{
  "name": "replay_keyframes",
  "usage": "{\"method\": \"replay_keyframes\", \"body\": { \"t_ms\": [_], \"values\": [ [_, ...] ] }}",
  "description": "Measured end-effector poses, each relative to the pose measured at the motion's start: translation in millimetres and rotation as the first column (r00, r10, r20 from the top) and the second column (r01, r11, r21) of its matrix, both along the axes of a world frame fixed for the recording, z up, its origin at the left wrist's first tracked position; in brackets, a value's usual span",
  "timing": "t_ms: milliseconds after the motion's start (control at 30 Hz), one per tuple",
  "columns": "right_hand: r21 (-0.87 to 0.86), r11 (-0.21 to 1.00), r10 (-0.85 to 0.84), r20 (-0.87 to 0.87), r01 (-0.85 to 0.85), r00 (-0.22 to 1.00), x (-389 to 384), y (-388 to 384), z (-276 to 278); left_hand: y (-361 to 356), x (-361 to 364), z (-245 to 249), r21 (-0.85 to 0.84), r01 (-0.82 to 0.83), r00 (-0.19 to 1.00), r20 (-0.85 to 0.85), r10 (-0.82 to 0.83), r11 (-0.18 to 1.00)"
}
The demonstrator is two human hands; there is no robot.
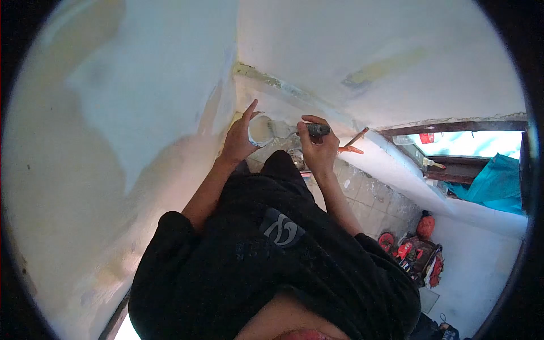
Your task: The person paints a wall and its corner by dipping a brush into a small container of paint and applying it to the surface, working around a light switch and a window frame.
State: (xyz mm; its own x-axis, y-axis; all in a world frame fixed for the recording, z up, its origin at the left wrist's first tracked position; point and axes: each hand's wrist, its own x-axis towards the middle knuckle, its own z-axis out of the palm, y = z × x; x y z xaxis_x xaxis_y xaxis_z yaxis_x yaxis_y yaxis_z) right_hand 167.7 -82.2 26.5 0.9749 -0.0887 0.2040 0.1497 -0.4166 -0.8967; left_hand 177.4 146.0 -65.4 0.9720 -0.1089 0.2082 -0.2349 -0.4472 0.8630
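A round white container [253, 140] is held in my left hand [238, 135], with the fingers curved round its left side. In my right hand [319, 146] is a tool with a dark handle [318, 130]. Its pale flat blade [279, 128] points left and reaches the container's opening. Pale material shows inside the container, though its detail is blurred. Both hands are in front of my body, near the corner where the walls meet.
Patchy walls [147, 73] rise at the left and top. A window ledge [462, 170] at the right holds a brush [435, 164] and a teal cloth [496, 184]. Red items [407, 249] lie on the tiled floor [368, 195] at lower right.
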Motion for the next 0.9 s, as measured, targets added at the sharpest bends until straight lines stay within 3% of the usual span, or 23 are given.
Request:
{"method": "replay_keyframes", "body": {
  "t_ms": [233,400,467,533,633,700,833,900],
  "values": [
    [0.011,1.000,-0.011,-0.034,0.012,0.999,8.4,-11.2,5.8,-2.6,12.7,-15.7,-0.034,0.024,0.999,0.049,-0.023,0.999],
    [0.056,0.996,-0.075,0.033,0.073,0.997,8.0,-14.0,11.5,-4.4,16.9,-19.8,0.005,0.001,0.999,-0.041,0.000,1.000],
    [0.153,0.988,-0.047,0.122,0.028,0.991,11.2,-6.9,11.1,-7.6,18.8,-19.4,-0.020,-0.012,0.996,-0.087,0.010,1.000],
    [0.128,0.992,-0.021,0.108,0.007,0.994,8.5,-0.1,9.8,-9.8,18.7,-19.7,-0.002,-0.030,0.996,-0.080,0.030,1.000],
    [0.263,0.965,0.024,-0.028,-0.016,0.999,10.9,10.8,-17.2,-13.0,17.9,-23.1,-0.084,-0.034,0.999,-0.035,0.031,0.996],
    [0.476,0.879,0.079,-0.083,-0.030,0.993,13.8,15.6,-38.0,-13.9,17.9,-21.7,-0.075,-0.048,0.998,-0.036,0.045,0.996],
    [0.478,0.877,0.144,-0.151,-0.056,0.978,13.5,19.0,-51.9,-11.9,16.8,-26.9,-0.077,-0.032,0.999,-0.021,0.030,0.996],
    [0.557,0.831,0.157,-0.216,-0.011,0.964,16.2,16.7,-51.6,-10.9,14.3,-27.9,-0.091,-0.045,0.999,-0.019,0.044,0.995]
  ]
}}
